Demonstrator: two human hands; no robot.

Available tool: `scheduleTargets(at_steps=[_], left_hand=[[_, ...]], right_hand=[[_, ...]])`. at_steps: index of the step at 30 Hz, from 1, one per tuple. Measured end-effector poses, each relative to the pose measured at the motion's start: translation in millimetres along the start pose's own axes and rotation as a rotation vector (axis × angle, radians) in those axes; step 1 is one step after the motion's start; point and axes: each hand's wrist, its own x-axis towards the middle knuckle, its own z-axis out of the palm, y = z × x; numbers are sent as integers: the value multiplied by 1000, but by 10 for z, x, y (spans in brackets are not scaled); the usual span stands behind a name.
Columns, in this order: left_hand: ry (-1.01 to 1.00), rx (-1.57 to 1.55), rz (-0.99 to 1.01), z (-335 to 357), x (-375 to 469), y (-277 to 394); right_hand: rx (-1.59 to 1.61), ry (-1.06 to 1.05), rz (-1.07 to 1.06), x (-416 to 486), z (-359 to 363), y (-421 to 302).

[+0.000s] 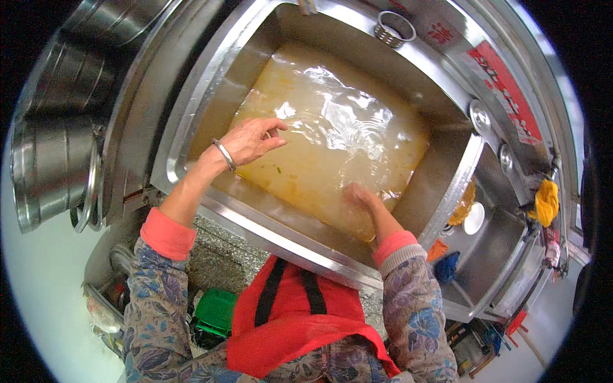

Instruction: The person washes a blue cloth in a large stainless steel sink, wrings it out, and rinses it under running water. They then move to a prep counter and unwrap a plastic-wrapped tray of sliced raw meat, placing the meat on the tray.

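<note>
Before me is a deep stainless steel sink (pixel 450 186) holding cloudy, yellowish water (pixel 297 158) with ripples and bright glare. My left hand (pixel 254 140), a metal bangle at its wrist, hovers over the left part of the water. Its fingers are loosely bent, the thumb is apart from them, and nothing shows between them. Lower right, my right hand (pixel 361 197) is at or in the water near the sink's front side. Motion blur and murky water hide its fingertips, so I cannot tell whether it holds anything. Small green and brown bits drift in the water.
A perforated metal strainer basket (pixel 393 31) and a round metal lid (pixel 479 117) rest on the back ledge. A smaller basin (pixel 498 253) at right holds a white bowl (pixel 474 218). A yellow cloth (pixel 547 203) hangs beyond. Large steel pots (pixel 52 172) stand left.
</note>
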Motion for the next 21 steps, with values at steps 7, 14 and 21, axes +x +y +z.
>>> scheduleTargets(at_steps=[7,14,21], left_hand=[[112,-49,-106,-283,-240,43],[315,-176,-164,-421,-404,86],[510,-320,-130,-245,-407,-142]], right_hand=[[1313,-420,-118,-53,69,-1704],[526,580,-224,140,-477,-1181],[38,622,17,468,174,168]])
